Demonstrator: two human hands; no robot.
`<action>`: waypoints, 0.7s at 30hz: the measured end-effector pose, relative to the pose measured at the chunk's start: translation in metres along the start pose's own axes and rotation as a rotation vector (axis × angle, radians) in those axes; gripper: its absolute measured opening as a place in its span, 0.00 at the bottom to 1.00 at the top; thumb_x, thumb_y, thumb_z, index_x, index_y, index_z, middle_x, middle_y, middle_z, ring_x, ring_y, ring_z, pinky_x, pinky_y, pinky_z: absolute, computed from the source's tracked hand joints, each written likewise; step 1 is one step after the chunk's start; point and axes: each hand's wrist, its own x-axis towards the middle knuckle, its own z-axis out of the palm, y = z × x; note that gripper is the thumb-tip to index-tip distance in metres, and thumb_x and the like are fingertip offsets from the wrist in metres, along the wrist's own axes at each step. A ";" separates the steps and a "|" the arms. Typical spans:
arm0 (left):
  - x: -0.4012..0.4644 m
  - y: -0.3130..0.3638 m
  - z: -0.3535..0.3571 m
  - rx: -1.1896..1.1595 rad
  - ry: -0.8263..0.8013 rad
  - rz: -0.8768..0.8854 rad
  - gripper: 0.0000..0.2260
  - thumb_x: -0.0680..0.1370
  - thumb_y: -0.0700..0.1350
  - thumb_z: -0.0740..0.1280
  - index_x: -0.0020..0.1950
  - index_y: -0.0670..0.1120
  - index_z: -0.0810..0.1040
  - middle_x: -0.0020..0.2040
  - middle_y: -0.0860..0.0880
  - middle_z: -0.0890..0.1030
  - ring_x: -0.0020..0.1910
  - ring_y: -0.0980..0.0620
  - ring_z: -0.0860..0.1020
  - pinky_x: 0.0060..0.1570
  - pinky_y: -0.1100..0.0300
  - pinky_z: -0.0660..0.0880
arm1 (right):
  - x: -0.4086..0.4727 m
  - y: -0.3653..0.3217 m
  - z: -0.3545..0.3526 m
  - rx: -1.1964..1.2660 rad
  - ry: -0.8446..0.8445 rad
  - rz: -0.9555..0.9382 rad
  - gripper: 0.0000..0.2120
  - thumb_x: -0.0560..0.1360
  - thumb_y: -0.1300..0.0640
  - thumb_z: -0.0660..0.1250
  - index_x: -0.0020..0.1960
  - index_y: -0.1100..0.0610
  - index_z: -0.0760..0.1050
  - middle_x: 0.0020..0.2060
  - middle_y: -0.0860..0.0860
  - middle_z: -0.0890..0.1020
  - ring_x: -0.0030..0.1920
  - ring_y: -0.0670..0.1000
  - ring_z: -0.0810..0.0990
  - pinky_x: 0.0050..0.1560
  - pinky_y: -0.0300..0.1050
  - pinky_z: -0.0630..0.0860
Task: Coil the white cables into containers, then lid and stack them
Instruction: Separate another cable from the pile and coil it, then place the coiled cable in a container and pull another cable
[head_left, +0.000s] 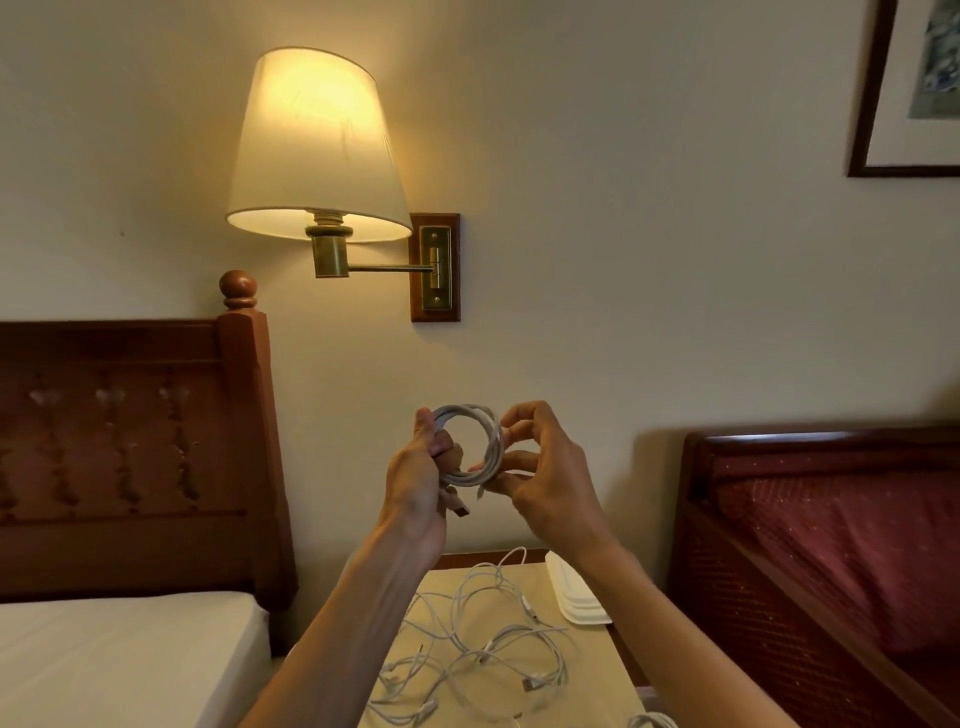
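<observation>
left hand (423, 462): closed on the left side of the coil (470, 444), fingers wrapped round the bundled turns; a plug end hangs below the palm.
right hand (540, 467): pinching the right side of the same coil between thumb and fingertips, steadying the loops.
coil: a small round ring of several turns, held up in the air in front of the wall, well above the table (587, 654).
loose cables (467, 639): a tangled white heap lying on the table below the arms, not yet wound; another white bit shows at the lower edge.
containers (574, 592): a white stack at the back right of the table, partly hidden by the right forearm; i cannot tell lids from tubs.
step: winding looks all but finished for this one cable, by my reckoning; it is not yet in a container.
next move: i judge it calls for keeping the ring pinched so it does not spring open, lowering it to the stack, and freeing a tub to drop it in.
around: a lit lamp (317, 150) on the wall, a bed (124, 644) to the left, a red chair (831, 545) to the right.
writing: no brand, label or lettering that i can read.
</observation>
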 end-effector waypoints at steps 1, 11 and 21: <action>-0.001 0.002 0.000 -0.040 -0.001 0.003 0.20 0.83 0.56 0.55 0.32 0.50 0.65 0.26 0.54 0.60 0.25 0.55 0.57 0.29 0.58 0.53 | -0.002 0.004 0.002 -0.003 0.000 0.018 0.21 0.71 0.72 0.72 0.57 0.56 0.68 0.47 0.55 0.77 0.41 0.51 0.85 0.42 0.46 0.83; 0.000 -0.016 -0.022 0.145 -0.001 -0.033 0.23 0.81 0.60 0.55 0.29 0.51 0.66 0.27 0.53 0.66 0.30 0.53 0.63 0.31 0.58 0.59 | -0.007 0.006 -0.001 0.334 -0.280 0.291 0.14 0.74 0.61 0.65 0.58 0.56 0.81 0.49 0.57 0.85 0.53 0.57 0.82 0.58 0.50 0.76; -0.020 -0.056 -0.051 0.265 -0.153 -0.140 0.17 0.83 0.51 0.58 0.53 0.44 0.84 0.46 0.45 0.86 0.43 0.50 0.83 0.43 0.56 0.76 | -0.027 0.024 -0.001 0.645 -0.240 0.431 0.13 0.77 0.56 0.63 0.54 0.62 0.81 0.40 0.53 0.82 0.44 0.52 0.81 0.49 0.45 0.77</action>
